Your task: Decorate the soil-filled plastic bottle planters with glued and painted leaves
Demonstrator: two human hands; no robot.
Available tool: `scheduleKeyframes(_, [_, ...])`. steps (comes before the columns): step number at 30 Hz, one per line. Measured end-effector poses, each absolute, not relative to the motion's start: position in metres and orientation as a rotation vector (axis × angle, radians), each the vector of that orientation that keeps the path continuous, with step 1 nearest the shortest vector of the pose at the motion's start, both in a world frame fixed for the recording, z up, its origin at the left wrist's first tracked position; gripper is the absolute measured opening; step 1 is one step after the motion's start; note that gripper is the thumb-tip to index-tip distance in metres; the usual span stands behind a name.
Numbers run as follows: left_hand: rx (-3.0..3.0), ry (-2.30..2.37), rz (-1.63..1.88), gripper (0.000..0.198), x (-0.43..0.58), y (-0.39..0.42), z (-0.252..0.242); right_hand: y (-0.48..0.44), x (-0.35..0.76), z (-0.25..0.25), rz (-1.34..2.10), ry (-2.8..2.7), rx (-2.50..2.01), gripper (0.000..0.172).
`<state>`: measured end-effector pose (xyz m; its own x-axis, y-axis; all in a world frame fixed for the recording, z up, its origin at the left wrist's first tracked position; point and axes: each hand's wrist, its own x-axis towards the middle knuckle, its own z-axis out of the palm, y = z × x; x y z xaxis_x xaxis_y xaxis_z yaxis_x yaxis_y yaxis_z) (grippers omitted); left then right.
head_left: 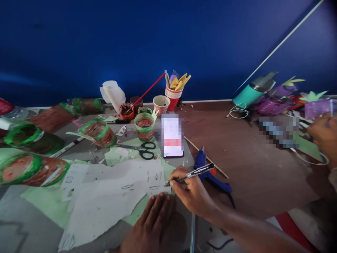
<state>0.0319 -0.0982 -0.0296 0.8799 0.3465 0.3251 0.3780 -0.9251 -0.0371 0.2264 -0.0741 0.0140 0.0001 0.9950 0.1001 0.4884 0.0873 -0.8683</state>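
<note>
My right hand [191, 189] is closed around a black pen [197, 171], its tip at the right end of a torn sheet of white paper [105, 196]. Small pointed leaf-like outlines are drawn on the sheet, one of them right by the pen tip. With fingers stretched out, my left hand [151, 225] lies flat at the sheet's lower right edge. Light green paper [39, 203] shows from beneath the sheet. Just beyond my right hand rests a blue glue gun [213, 179]. Black-handled scissors [146, 150] lie past the sheet's top edge.
A phone [172, 137] with a lit screen lies ahead. Several green-and-brown painted cups [98, 131] stand or lie at left. Behind are a paper towel roll [113, 95] and a red cup [173, 100] of tools. At right are a teal bottle [249, 95] and another person's hand [322, 131].
</note>
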Motion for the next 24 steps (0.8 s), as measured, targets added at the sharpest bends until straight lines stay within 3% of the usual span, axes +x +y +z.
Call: scheduleKeyframes(24, [-2.963, -0.573, -0.48, 0.045, 0.0305, -0.0986, -0.0292, -0.0739, 0.2279, 0.0143, 0.777, -1.65, -1.512, 0.01])
